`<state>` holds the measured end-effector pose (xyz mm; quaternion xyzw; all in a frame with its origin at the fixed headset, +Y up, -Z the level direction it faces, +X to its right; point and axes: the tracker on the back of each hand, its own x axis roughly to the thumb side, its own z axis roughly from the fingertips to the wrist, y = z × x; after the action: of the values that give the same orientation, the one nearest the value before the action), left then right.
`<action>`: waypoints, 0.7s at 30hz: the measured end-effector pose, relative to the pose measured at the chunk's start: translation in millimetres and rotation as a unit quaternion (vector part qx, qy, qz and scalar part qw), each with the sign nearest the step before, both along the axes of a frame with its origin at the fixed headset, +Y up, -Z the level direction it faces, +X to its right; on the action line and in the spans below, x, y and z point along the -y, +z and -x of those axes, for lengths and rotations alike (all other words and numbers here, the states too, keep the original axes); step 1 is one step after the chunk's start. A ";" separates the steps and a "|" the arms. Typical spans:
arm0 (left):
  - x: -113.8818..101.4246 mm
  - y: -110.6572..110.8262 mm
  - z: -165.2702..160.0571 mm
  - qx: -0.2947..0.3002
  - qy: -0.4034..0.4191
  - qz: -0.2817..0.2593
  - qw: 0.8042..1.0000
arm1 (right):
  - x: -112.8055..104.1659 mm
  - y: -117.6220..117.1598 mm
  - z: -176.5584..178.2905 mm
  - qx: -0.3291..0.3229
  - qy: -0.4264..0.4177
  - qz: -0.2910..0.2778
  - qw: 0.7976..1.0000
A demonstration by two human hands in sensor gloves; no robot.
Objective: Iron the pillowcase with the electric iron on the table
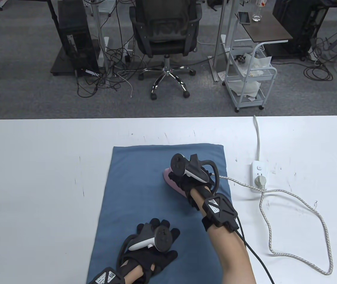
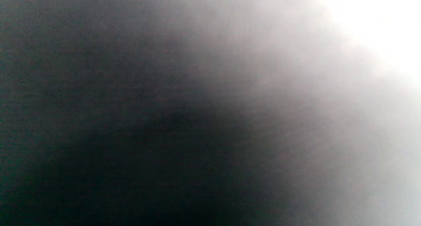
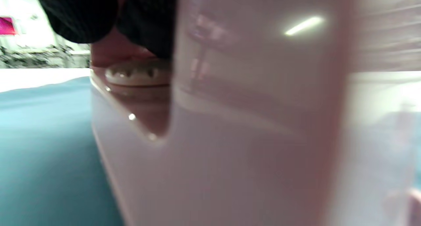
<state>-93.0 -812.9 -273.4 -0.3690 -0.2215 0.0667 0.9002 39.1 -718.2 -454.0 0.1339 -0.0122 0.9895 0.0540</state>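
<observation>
A blue pillowcase point(image 1: 139, 201) lies flat on the white table point(image 1: 38, 165). My right hand point(image 1: 186, 180) grips the handle of a pink electric iron point(image 1: 171, 182) that sits on the pillowcase's upper right part. In the right wrist view the iron's pink body point(image 3: 230, 137) fills the frame, with my gloved fingers point(image 3: 98, 15) on top and the pillowcase point(image 3: 42, 147) at the left. My left hand point(image 1: 153, 239) rests flat with fingers spread on the pillowcase's near edge. The left wrist view is a dark blur.
The iron's braided cord point(image 1: 278, 213) loops over the table's right side to a white power strip point(image 1: 258, 176), whose cable runs off the far edge. An office chair point(image 1: 165, 38) and a white cart point(image 1: 250, 80) stand beyond the table.
</observation>
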 end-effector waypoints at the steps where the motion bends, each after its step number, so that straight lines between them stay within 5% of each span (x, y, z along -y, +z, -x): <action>1: 0.0 0.1 0.0 0.000 0.000 0.000 1.000 | -3.5 10.1 2.8 -0.026 -0.001 -0.015 1.000; 7: 0.2 0.0 -0.1 0.001 -0.001 -0.001 1.000 | 0.4 59.7 11.9 -0.122 0.047 0.002 0.991; 12: 0.4 -0.2 -0.2 0.001 -0.001 0.000 1.000 | 6.5 64.9 18.2 -0.151 0.047 0.004 0.987; 15: 0.5 -0.4 -0.2 0.001 -0.001 0.000 1.000 | 7.9 52.1 29.4 -0.133 0.049 0.000 0.990; 21: 0.5 0.1 -0.2 0.001 0.000 0.001 1.000 | 9.2 -14.5 42.8 -0.019 0.043 -0.004 0.999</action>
<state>-92.8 -813.4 -273.4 -0.3696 -0.2221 0.0662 0.8998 -3.7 -727.4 -468.5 0.1532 -0.0090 0.9881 0.0107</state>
